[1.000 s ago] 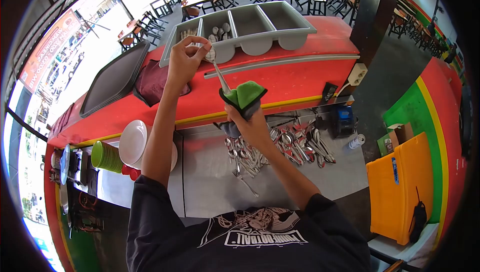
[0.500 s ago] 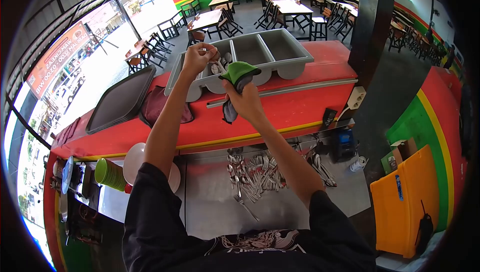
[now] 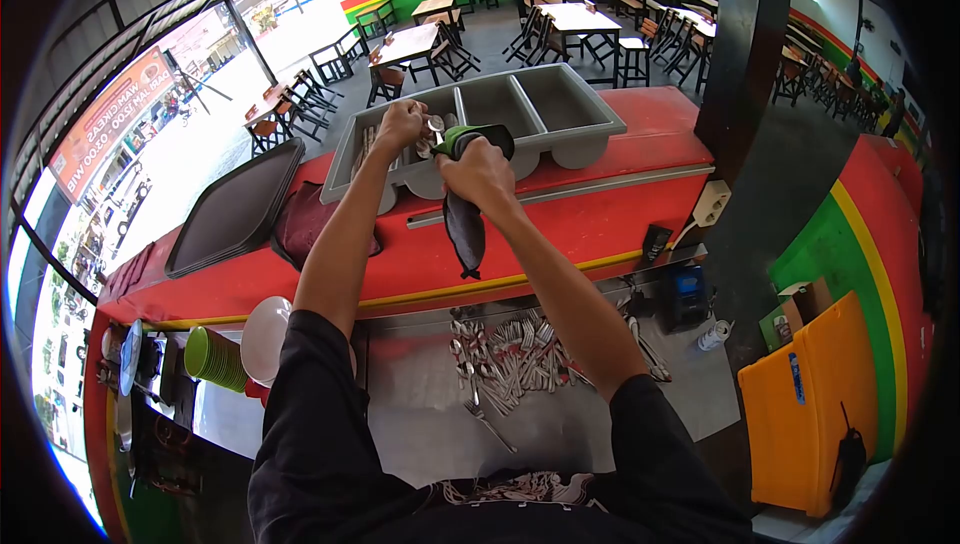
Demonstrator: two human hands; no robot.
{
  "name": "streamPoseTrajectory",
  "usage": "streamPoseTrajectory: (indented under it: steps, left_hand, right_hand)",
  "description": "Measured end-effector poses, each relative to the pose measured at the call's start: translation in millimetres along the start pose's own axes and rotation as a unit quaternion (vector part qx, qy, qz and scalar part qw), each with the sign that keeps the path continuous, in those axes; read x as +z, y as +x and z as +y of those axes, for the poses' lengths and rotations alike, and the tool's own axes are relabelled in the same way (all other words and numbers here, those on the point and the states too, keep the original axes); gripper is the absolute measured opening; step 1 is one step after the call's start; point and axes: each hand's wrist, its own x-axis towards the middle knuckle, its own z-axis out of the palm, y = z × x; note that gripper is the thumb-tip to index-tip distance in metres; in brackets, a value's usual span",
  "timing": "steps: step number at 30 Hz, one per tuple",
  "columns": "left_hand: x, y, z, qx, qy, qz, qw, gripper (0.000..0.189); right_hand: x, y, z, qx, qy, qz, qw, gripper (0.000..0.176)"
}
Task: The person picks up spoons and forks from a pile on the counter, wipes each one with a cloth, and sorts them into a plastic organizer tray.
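Note:
My left hand (image 3: 403, 125) is closed over the left part of a grey cutlery tray (image 3: 612, 127), its fingers pinched at a spoon (image 3: 436, 125) whose bowl shows by the fingertips. Just to the right, my right hand (image 3: 480, 173) grips a green and dark grey cloth (image 3: 464, 232). The cloth's green part is bunched against the spoon, and its grey end hangs down over the counter front. More cutlery lies in the tray's left compartments, partly covered by my hands. Below, a pile of forks and spoons (image 3: 515, 354) spreads over the steel worktop (image 3: 420, 404).
Dark trays (image 3: 235, 209) are stacked left on the red counter (image 3: 655, 144), beside a maroon cloth (image 3: 308, 224). Green cups (image 3: 213, 356) and a pale plate (image 3: 267, 336) stand lower left. A black post (image 3: 745, 34) rises at right, above an orange box (image 3: 810, 404).
My left hand has moved slightly down toward the cloth. My right hand has turned over and shifted a little left, and the cloth's grey end now hangs lower.

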Motion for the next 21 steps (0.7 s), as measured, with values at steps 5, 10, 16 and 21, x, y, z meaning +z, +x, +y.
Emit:
streamPoseTrajectory:
  steps: [5,10,16,21]
  left_hand:
    - [1.7,-3.1,2.9,0.015,0.054,0.033,0.998,0.029]
    - [2.7,-61.8,50.3,0.118,0.043,0.123,0.984,0.029]
    - [25.3,-205.3,55.8,0.182,-0.146,0.142,0.962,0.024]
    - [115.1,-360.1,-110.8,-0.076,-0.086,0.027,0.993,0.029]
  right_hand:
    - [5.8,9.5,4.0,0.004,-0.035,0.011,0.999,0.036]
    - [6.3,12.9,12.4,-0.015,0.017,-0.019,1.0,0.034]
    - [20.2,-45.9,68.0,-0.019,0.392,-0.058,0.918,0.023]
    - [63.1,-185.6,226.1,0.15,0.418,-0.114,0.889,0.02]
